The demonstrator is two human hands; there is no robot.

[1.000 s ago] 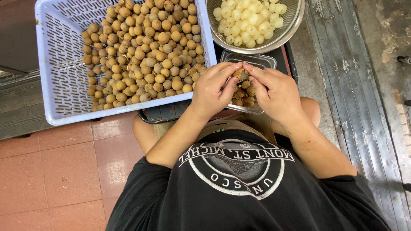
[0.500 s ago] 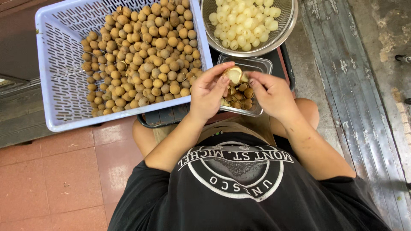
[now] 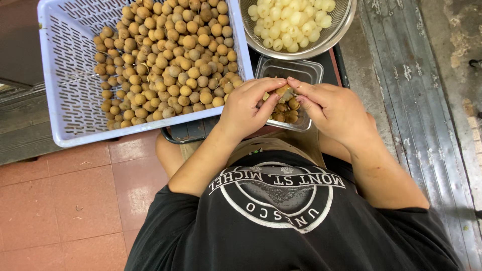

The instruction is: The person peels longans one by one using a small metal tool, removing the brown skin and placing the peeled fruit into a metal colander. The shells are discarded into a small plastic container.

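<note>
No labels, signs or screens show. The nearest things to packaging are a clear rectangular plastic tub point(image 3: 288, 70) just under the hands, holding brown peel, and a pale blue slotted plastic crate point(image 3: 65, 85) to its left, full of brown fruit.

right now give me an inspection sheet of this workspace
surface: red tiled floor, grey metal strip at one side
job's things: lavender plastic basket of brown unpeeled longans; steel bowl of pale peeled longans; clear plastic tub holding brown shells
clutter: nothing seen
hands: left hand and right hand meet on one partly peeled longan above the tub
cables: nothing seen
surroundings: dark tray edge under the tub
</note>
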